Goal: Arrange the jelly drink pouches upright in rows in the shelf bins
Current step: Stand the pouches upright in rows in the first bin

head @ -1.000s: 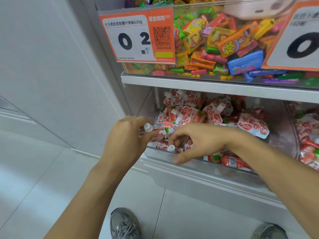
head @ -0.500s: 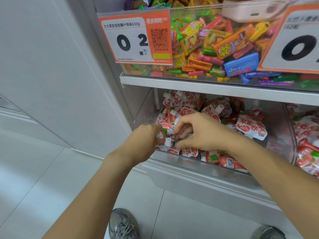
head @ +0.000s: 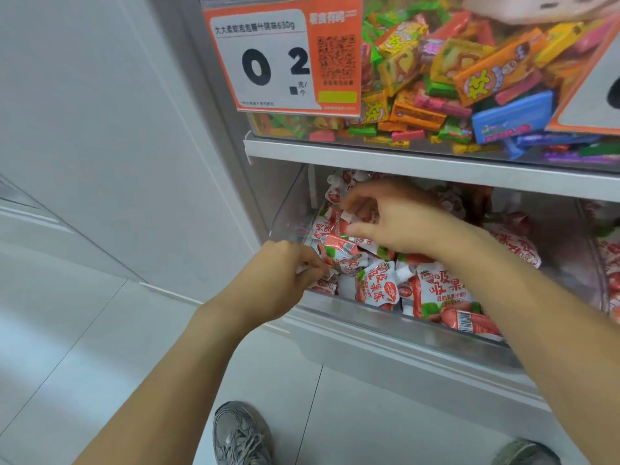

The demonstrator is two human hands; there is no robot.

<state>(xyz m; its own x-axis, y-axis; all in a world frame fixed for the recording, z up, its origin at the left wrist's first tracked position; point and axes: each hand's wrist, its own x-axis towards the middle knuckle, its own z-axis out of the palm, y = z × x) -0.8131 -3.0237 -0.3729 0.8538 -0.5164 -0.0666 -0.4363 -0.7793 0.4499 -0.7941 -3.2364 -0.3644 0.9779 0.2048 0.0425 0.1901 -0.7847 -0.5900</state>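
So we had both arms reaching into the lower clear bin [head: 385, 318] on the shelf, the one full of red-and-white jelly drink pouches [head: 379, 286]. Our left hand [head: 268, 283] sat at about 9 o'clock of the pile, knuckles up, fingers curled tight and pinching the edge of a pouch right at the bin's front left corner. Our right hand [head: 399, 219] was up at 12 o'clock, deeper in, palm down, fingers bent and spread over the heap with the thumb against one red pouch [head: 337, 242]; we honestly couldn't tell if it really had hold of it. Pouches mostly lay jumbled, a few near the front wall stood sort of upright.

Readable stuff: the front pouches had big red Chinese characters, a strawberry picture and a barcode. The orange price tag [head: 285, 58] at 12 o'clock showed "0 2", "630g" and a QR code, hanging on the upper bin of colourful candy [head: 469, 78]. Our grey sneaker [head: 240, 434] was at 6 o'clock on the floor.
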